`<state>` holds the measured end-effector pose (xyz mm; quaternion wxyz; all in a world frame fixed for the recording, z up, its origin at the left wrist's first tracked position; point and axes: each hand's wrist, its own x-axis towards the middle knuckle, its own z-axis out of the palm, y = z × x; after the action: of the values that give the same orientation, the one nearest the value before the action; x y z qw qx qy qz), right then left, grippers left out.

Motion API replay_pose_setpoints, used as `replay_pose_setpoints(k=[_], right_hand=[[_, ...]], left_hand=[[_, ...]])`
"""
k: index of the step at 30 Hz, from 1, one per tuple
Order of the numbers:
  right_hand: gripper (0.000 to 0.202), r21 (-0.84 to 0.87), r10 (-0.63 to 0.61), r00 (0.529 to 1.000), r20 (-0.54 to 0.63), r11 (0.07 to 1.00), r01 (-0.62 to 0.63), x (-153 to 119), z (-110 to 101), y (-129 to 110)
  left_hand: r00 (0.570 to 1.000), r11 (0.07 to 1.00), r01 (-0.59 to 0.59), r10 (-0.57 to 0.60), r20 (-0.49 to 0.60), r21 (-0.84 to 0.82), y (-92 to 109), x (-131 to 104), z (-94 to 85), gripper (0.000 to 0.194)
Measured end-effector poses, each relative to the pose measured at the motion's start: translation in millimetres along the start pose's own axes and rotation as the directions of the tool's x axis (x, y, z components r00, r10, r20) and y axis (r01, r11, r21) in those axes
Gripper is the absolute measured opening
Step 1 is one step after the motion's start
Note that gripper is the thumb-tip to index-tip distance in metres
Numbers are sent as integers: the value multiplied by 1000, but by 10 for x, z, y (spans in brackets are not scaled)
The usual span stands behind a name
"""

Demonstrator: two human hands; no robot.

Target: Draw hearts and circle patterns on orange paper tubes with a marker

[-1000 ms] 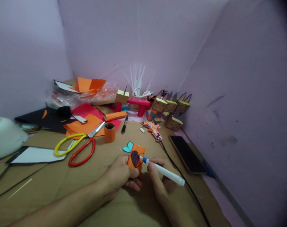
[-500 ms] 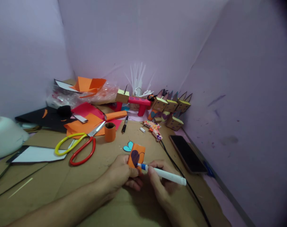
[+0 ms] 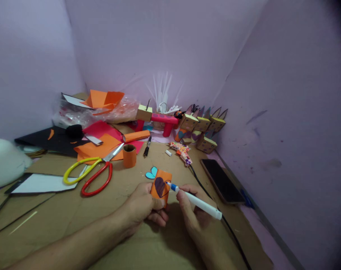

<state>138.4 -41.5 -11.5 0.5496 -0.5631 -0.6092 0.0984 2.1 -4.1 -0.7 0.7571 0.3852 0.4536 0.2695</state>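
My left hand [image 3: 148, 206] is closed around the lower left of a small orange paper-covered piece [image 3: 167, 175]. On its face are a filled dark purple heart and, beside it, the outline of a second heart. My right hand [image 3: 194, 210] grips a white marker [image 3: 202, 204] with a blue collar, its tip at the outlined heart, touching or very near the surface. A light blue paper heart [image 3: 151, 173] with a dark edge shows just behind the orange piece's upper left corner. Whether the two are joined, I cannot tell.
Scissors [image 3: 96, 177] with yellow and red handles lie left, beside an orange paper tube [image 3: 129, 156]. A black pen [image 3: 147, 146], a white cap [image 3: 168, 153] and a patterned glue gun [image 3: 184, 153] lie beyond my hands. Right of its cable is a phone [image 3: 222, 181]. Cardboard animal figures [image 3: 189, 122] stand behind.
The marker tip has moved up and right, from the filled heart's lower point to the outlined heart. More of that outline shows now. My left hand keeps its hold.
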Motion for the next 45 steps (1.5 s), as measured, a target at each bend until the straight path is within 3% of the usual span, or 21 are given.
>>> replay_pose_setpoints(k=[10, 16, 27, 34, 45], right_hand=[[17, 14, 69, 996, 50, 997, -70, 21, -21, -79], [23, 82, 186, 974, 128, 977, -198, -15, -18, -79], [24, 126, 199, 965, 169, 967, -221, -47, -18, -115], [21, 136, 217, 975, 52, 965, -222, -31, -9, -35], [17, 52, 68, 998, -13, 996, -67, 21, 13, -11]], left_hand=[[1000, 1000, -7, 7, 1, 4, 13, 9, 5, 25], [1000, 1000, -5, 5, -25, -2, 29, -20, 24, 22], [999, 1000, 3, -3, -41, -4, 23, -12, 27, 19], [1000, 1000, -5, 5, -6, -11, 7, 4, 5, 22], [1000, 1000, -5, 5, 9, 4, -3, 5, -8, 24]])
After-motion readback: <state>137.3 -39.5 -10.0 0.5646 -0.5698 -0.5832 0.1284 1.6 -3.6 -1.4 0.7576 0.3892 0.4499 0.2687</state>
